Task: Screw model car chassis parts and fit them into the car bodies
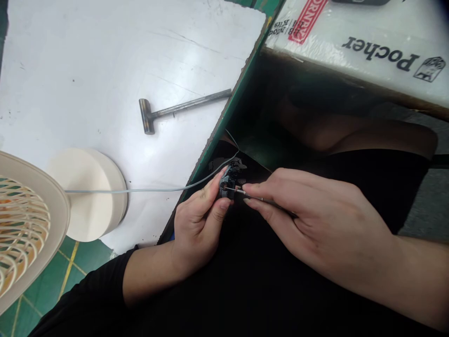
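Note:
Over my lap, my left hand (200, 220) pinches a small dark plastic part (228, 186) between thumb and fingers. My right hand (308, 215) grips a thin metal-tipped tool (252, 195), most of its handle hidden by the fingers. The slim tip of that tool reaches into or against the dark part; I cannot tell which. Both hands are closed and sit just off the table's green edge.
A metal hammer (189, 105) lies on the white sheet (105, 70) covering the table. At left stands a cream fan (94, 196), its grey cord (154, 190) running toward my lap. A plastic-wrapped box (368, 56) with printed lettering is at upper right.

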A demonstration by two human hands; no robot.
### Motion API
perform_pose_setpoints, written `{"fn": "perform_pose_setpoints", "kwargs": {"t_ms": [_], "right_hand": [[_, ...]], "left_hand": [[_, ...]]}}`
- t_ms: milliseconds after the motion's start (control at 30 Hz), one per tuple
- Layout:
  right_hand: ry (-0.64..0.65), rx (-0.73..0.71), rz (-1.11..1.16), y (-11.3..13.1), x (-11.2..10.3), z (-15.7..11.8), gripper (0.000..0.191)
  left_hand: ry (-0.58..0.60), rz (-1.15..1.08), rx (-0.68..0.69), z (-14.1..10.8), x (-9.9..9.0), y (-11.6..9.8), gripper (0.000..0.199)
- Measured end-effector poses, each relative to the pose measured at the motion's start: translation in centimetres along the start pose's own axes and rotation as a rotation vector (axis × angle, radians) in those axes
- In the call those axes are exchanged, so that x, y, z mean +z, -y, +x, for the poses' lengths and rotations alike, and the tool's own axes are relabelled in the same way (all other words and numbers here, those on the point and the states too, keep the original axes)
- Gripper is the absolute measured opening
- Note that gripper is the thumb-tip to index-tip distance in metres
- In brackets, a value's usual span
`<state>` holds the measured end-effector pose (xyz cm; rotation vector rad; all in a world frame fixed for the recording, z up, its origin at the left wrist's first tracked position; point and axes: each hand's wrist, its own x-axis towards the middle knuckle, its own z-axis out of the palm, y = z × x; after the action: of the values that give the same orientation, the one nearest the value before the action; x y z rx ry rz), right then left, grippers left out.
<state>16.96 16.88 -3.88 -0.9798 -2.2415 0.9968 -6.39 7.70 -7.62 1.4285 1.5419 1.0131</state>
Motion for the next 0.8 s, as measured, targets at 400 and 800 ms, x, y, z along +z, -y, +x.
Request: {"fn": "perform_pose_setpoints", "kwargs": {"t_ms": [400,800], "right_hand": [[-0.002,0.050,0.053,-0.1,0.0,0.1,0.015],[-0.080,-0.078,-0.134,-0.2,1.4,-1.0,0.021]], "left_hand": [[0.003,-0.001,0.019,-0.2,0.0,0.2,0.064],[-0.019,0.048,-0.006,-0.1,0.1,0.1,0.057]]}}
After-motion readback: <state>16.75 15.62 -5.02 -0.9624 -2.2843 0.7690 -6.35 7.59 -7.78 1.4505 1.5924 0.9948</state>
